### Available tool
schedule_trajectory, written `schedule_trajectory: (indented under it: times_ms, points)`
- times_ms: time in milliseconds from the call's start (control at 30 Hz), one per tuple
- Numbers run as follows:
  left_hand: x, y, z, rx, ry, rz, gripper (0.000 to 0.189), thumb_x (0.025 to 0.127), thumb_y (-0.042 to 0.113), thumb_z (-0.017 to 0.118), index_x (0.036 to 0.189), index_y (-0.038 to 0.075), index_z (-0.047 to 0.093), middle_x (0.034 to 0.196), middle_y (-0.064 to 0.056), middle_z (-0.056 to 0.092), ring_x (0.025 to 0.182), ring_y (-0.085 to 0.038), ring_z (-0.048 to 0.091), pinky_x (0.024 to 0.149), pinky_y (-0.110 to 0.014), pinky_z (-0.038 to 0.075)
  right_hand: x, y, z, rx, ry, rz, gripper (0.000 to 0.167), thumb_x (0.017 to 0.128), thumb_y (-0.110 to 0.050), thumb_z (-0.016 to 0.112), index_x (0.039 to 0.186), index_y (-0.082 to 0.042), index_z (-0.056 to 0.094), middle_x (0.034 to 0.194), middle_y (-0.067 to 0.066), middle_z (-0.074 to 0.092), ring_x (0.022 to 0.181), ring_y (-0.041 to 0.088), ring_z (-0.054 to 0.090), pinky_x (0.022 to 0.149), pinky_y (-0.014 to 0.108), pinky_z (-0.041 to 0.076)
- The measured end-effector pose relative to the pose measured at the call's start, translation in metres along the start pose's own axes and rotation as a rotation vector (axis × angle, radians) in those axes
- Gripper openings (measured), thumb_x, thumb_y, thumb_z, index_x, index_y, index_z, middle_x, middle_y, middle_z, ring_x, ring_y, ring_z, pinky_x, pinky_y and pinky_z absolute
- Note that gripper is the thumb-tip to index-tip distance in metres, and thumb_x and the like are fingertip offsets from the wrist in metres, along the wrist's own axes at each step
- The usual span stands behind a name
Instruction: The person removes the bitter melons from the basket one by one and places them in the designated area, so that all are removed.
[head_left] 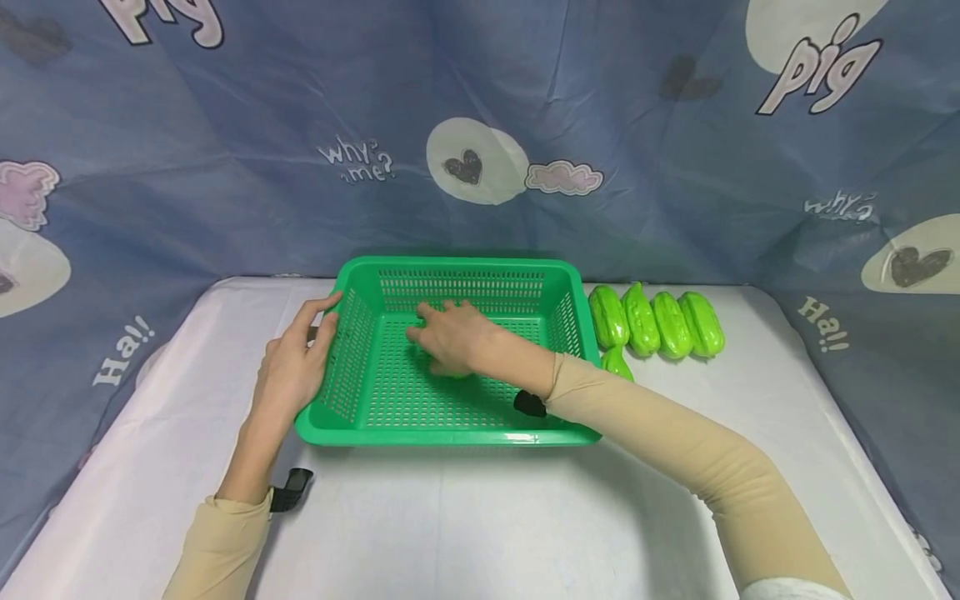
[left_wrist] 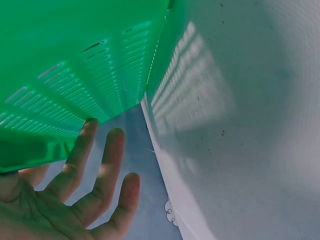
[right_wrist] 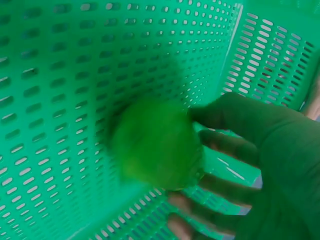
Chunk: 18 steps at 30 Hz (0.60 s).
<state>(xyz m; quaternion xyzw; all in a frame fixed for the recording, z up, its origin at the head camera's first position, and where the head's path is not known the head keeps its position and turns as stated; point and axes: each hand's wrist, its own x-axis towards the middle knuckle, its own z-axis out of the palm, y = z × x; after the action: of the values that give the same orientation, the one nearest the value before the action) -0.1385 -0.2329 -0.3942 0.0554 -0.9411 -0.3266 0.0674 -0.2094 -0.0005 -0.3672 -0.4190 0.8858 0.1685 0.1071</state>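
A green plastic basket [head_left: 450, 437] with slotted walls stands on the white table. My left hand [head_left: 291, 367] is at its left rim, thumb and fingertips touching it; in the left wrist view the other fingers [left_wrist: 114, 155] reach out loosely beside the slotted wall. Inside the basket is my right hand [head_left: 457, 337], its fingers spread. Close to those fingers a glossy green vegetable [right_wrist: 157, 145] shows rounded and blurred in the right wrist view, over the basket floor. Its kind cannot be told, and in the head view the hand mostly covers it.
Several glossy green, ridged, elongated vegetables [head_left: 672, 325] lie in a row right of the basket. Another green one with a narrow neck [head_left: 617, 363] is partly hidden by the basket's right rim. A blue printed cloth [head_left: 300, 217] hangs behind the table [head_left: 450, 517].
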Motion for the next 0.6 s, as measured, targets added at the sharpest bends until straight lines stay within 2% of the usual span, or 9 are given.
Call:
schedule_trajectory:
  times_ms: [133, 200, 333, 467, 600]
  points:
    - [0.0003, -0.0010, -0.0003, 0.003, -0.003, 0.003, 0.055, 0.116, 0.057, 0.031, 0.165, 0.036, 0.044, 0.139, -0.029, 0.070, 0.108, -0.056, 0.074, 0.068, -0.051, 0.057, -0.0006, -0.0001, -0.0007, -0.006, 0.053, -0.019, 0.063, 0.104, -0.044, 0.072, 0.160, -0.026, 0.051, 0.168, 0.012, 0.042, 0.143, 0.038, 0.057, 0.112, 0.053, 0.055]
    - [0.0005, -0.0012, 0.0000, 0.004, -0.003, 0.003, 0.055, 0.116, 0.057, 0.031, 0.165, 0.036, 0.044, 0.139, -0.029, 0.070, 0.107, -0.056, 0.074, 0.065, -0.048, 0.056, -0.0005, -0.0002, -0.0002, 0.000, 0.051, -0.012, 0.063, 0.104, -0.043, 0.072, 0.161, -0.026, 0.050, 0.168, 0.012, 0.042, 0.143, 0.039, 0.058, 0.111, 0.055, 0.056]
    - [0.0010, -0.0017, 0.0009, 0.003, 0.000, 0.001, 0.055, 0.116, 0.057, 0.031, 0.165, 0.036, 0.045, 0.139, -0.029, 0.070, 0.107, -0.056, 0.075, 0.063, -0.044, 0.054, -0.0007, 0.0003, 0.0004, 0.001, -0.015, 0.022, 0.071, 0.104, -0.044, 0.072, 0.166, -0.029, 0.041, 0.173, 0.014, 0.036, 0.147, 0.044, 0.055, 0.114, 0.059, 0.053]
    - [0.0010, -0.0015, 0.0011, -0.003, 0.003, 0.008, 0.055, 0.116, 0.056, 0.032, 0.165, 0.035, 0.045, 0.138, -0.030, 0.071, 0.106, -0.056, 0.075, 0.063, -0.043, 0.054, -0.0010, 0.0015, 0.0009, 0.007, -0.079, 0.067, 0.075, 0.105, -0.041, 0.072, 0.170, -0.031, 0.034, 0.177, 0.013, 0.031, 0.145, 0.042, 0.058, 0.114, 0.059, 0.054]
    - [0.0007, -0.0014, 0.0010, -0.004, 0.007, 0.009, 0.055, 0.116, 0.057, 0.031, 0.164, 0.036, 0.045, 0.138, -0.030, 0.071, 0.106, -0.056, 0.075, 0.063, -0.043, 0.054, -0.0022, 0.0024, 0.0016, 0.034, -0.132, 0.094, 0.075, 0.107, -0.030, 0.070, 0.171, -0.032, 0.032, 0.179, 0.015, 0.026, 0.122, 0.035, 0.073, 0.112, 0.056, 0.056]
